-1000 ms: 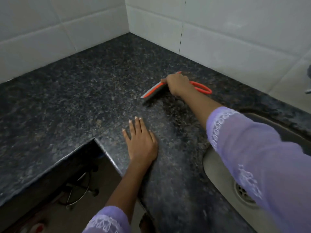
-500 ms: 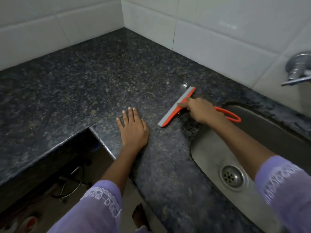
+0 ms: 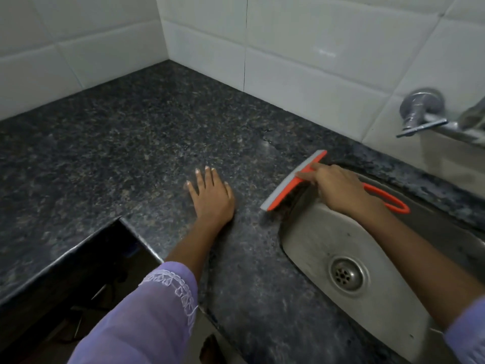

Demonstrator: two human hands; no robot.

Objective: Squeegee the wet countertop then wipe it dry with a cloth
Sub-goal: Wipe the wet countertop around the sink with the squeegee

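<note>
Orange squeegee (image 3: 294,179) with a grey blade sits on the dark speckled countertop (image 3: 131,143), blade edge down on the stone right at the left rim of the steel sink (image 3: 309,240). The blade runs from about 7 o'clock to 1 o'clock. Its looped orange handle sticks out toward 4 o'clock over the basin. Right hand (image 3: 336,187) grips the squeegee where handle meets blade, fingers curled over the neck, index finger stretched along the orange back of the blade (thumb hidden, cannot tell where it sits). Right forearm crosses above the sink from 4 o'clock.

Left hand (image 3: 212,195) lies flat on the countertop at 9 o'clock of the squeegee, near but apart from it, palm down, fingers straight and only slightly spread, holding nothing. Purple embroidered sleeve (image 3: 147,316) covers that forearm.

Sink drain (image 3: 346,274) shows at 5 o'clock of the squeegee. Metal tap (image 3: 422,111) sticks out of the white tiled wall (image 3: 301,53) at 2 o'clock. Wet sheen and a few droplets on the stone at 11 o'clock of the blade. Countertop has a cut-in corner at 8 o'clock, dark space below (contents too dim to tell).
</note>
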